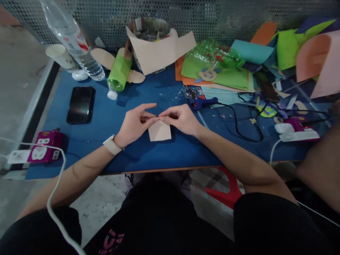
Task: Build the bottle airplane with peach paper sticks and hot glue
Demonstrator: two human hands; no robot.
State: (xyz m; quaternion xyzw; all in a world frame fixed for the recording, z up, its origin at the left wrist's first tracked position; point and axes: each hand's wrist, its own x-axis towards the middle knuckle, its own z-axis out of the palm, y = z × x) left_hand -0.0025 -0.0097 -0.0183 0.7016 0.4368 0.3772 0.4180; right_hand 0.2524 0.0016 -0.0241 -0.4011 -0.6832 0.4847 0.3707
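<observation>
left hand [134, 124] + right hand [180, 119] both pinched paper piece [159, 132] top edge | just left of glue gun [202, 103] | risk: opposing pull might tear it

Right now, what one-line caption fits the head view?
Left hand and right hand pinch the top edge of a peach paper piece over a cluttered blue table.

We've got smooth, matt peach paper [159, 131] on a matt blue tabletop [106, 115]. Over there we see 1 glossy black phone [80, 104], 1 clear, shiny plastic bottle [77, 39], ridged along its wall, 1 matt white paper cup [60, 55], and dull grey perforated metal mesh [239, 17] behind.
</observation>
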